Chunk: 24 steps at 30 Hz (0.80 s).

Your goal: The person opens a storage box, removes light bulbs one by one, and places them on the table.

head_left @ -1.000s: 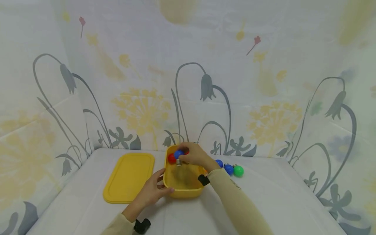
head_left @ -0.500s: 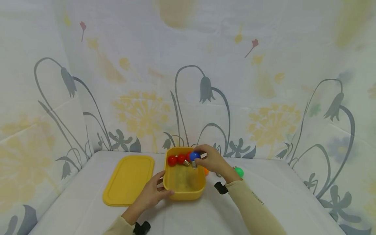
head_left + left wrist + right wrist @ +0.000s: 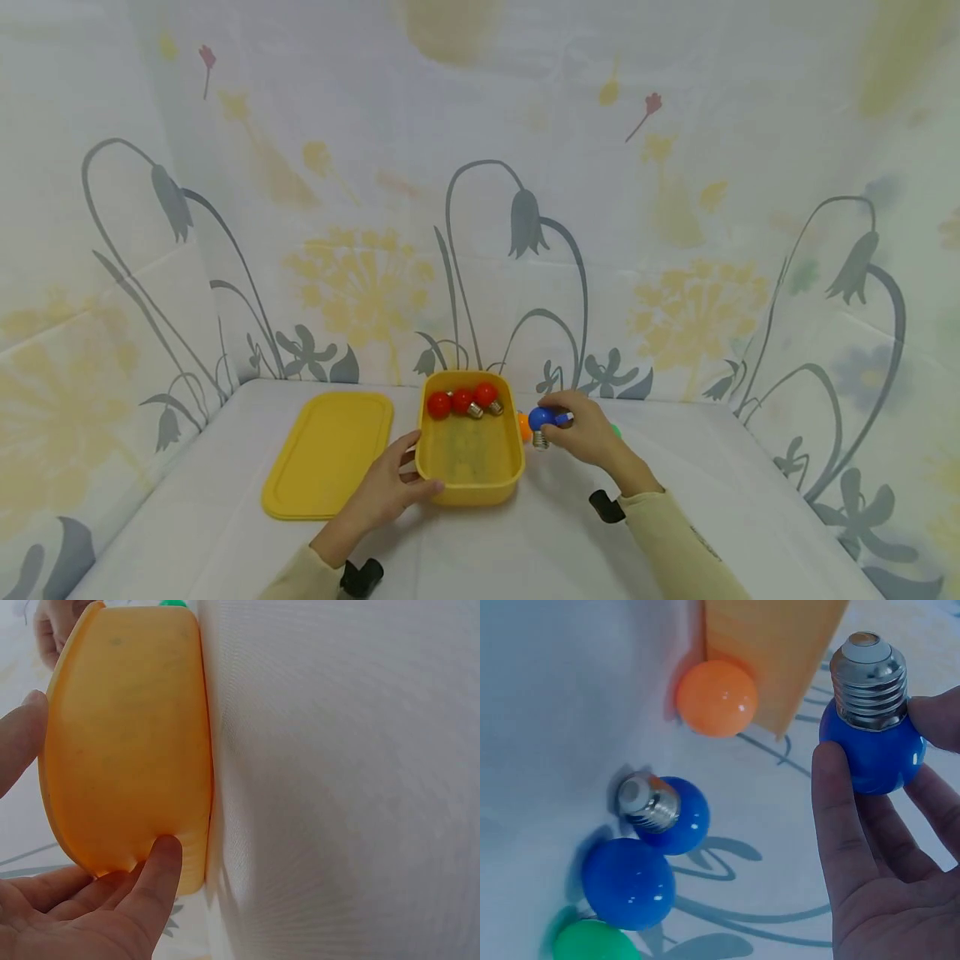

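Thumb and fingers of my right hand (image 3: 592, 437) pinch a blue light bulb (image 3: 540, 418), just right of the yellow box (image 3: 472, 497). Its metal screw base (image 3: 870, 686) points up in the right wrist view. My left hand (image 3: 381, 492) holds the box at its near left corner; in the left wrist view its fingertips press the orange-looking wall (image 3: 127, 750) and its thumb lies at the rim. Inside the box, three red bulbs (image 3: 462, 401) lie along the far end. An orange bulb (image 3: 716, 699) sits on the table beside the box.
A yellow lid (image 3: 327, 456) lies flat left of the box. Two more blue bulbs (image 3: 628, 885) and a green bulb (image 3: 596, 943) rest on the white table (image 3: 720, 500), mostly behind my right hand in the head view. A flower-patterned cloth (image 3: 480, 292) rises behind.
My right hand has moved right with the blue bulb, from over the box's far end to beyond its right wall. The red bulbs are now uncovered. My left hand stays on the box.
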{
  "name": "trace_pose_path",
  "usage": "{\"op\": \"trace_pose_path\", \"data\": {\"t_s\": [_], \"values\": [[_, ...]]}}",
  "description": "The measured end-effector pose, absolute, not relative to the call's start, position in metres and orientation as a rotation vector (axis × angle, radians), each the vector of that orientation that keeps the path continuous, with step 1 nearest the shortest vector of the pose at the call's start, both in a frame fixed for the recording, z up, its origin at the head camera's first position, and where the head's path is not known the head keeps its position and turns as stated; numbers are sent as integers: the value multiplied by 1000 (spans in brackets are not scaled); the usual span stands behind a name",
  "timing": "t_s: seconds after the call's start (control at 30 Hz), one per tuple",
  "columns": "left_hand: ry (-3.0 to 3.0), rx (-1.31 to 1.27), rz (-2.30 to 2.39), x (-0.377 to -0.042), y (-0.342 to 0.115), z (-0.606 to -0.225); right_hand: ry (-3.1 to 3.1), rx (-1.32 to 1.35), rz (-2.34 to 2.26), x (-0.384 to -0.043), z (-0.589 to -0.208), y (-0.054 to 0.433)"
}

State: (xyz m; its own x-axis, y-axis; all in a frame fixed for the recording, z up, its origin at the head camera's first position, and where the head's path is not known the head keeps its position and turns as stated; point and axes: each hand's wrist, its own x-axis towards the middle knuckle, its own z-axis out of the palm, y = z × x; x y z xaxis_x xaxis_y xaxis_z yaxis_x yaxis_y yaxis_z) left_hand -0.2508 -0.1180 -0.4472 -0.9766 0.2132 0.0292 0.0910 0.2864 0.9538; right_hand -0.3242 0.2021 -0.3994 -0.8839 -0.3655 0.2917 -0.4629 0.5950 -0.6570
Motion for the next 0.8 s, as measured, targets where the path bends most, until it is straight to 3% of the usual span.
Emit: {"op": "trace_pose_path", "data": {"t_s": [0.8], "values": [[2400,306,1816,-251,-118,-447,-2906,720,970,-331,-436,205]]}}
